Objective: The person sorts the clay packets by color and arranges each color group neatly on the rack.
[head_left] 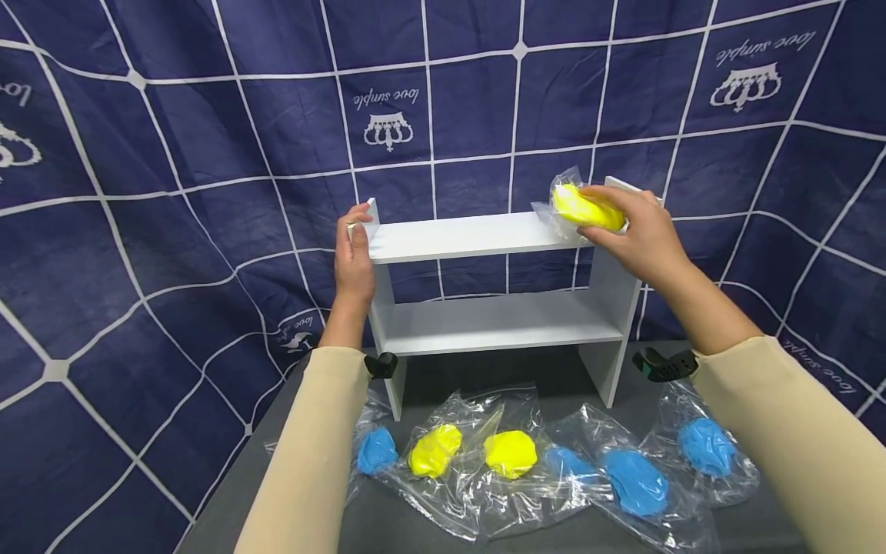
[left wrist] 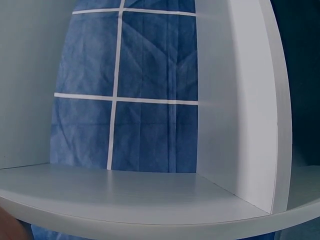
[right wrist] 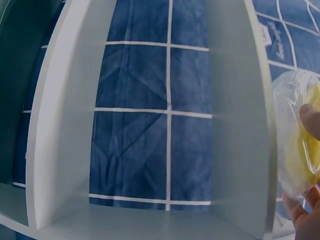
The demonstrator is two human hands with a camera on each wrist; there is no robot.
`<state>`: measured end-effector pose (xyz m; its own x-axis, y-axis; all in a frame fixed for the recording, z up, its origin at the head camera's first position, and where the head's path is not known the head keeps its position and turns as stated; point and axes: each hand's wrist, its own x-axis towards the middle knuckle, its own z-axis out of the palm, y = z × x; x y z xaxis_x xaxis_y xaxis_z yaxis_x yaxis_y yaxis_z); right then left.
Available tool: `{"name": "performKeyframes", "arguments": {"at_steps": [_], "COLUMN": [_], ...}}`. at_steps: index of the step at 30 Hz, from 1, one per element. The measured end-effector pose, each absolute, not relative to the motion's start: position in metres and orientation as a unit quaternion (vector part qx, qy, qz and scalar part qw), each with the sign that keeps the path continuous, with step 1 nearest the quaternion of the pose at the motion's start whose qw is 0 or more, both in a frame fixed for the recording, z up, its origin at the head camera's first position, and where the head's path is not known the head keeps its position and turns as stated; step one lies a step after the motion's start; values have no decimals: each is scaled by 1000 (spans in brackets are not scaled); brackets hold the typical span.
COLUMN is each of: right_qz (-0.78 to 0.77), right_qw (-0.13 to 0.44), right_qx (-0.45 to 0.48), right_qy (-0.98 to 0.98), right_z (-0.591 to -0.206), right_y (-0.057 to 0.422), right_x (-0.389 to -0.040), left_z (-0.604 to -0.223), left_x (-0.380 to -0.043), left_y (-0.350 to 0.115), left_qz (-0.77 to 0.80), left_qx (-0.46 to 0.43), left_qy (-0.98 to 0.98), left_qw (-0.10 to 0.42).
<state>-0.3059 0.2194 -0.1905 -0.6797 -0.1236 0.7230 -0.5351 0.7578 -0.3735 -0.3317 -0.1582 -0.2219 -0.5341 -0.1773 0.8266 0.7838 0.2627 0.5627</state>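
- Yellow lump (head_left: 574, 204), in a clear bag (head_left: 562, 178), is at the upper right of the frame, by the right end of the top board (head_left: 471, 235) of the shelf (head_left: 498, 327); whether it touches the board, I cannot tell.
- Right grip (head_left: 640, 231) pinches it between thumb and fingers; left grip (head_left: 354, 258), at centre left, holds the left panel (head_left: 384, 288) of the shelf.
- Step in hand, I judge: placing the lump on this board. Next move calls for lowering it, then loosening the fingers.
- Curtain (head_left: 477, 100) bears "love simple", upside down, above crowns (head_left: 388, 121).
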Motion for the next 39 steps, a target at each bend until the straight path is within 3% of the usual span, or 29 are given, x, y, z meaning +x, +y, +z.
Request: {"name": "performKeyframes", "arguments": {"at_steps": [5, 12, 24, 34, 39], "right_qz": [288, 268, 260, 418, 490], "right_qw": [347, 282, 220, 197, 236], "right_qx": [171, 134, 136, 131, 151], "right_qy": [-876, -911, -930, -877, -825], "right_z": [-193, -190, -180, -192, -205], "right_y": [218, 214, 211, 224, 228], "right_x": [-319, -328, -330, -318, -307], "left_z": [-226, -238, -236, -237, -237], "left_x": [-338, -365, -366, -362, -364], "left_y": [-161, -171, -177, -174, -172], "left_qz": [-562, -555, -558, -577, -567], "left_qx": [-229, -232, -227, -238, -242], "left_qy": [-672, -670, -670, -669, -672], "left_qw": [425, 434, 434, 404, 409]}}
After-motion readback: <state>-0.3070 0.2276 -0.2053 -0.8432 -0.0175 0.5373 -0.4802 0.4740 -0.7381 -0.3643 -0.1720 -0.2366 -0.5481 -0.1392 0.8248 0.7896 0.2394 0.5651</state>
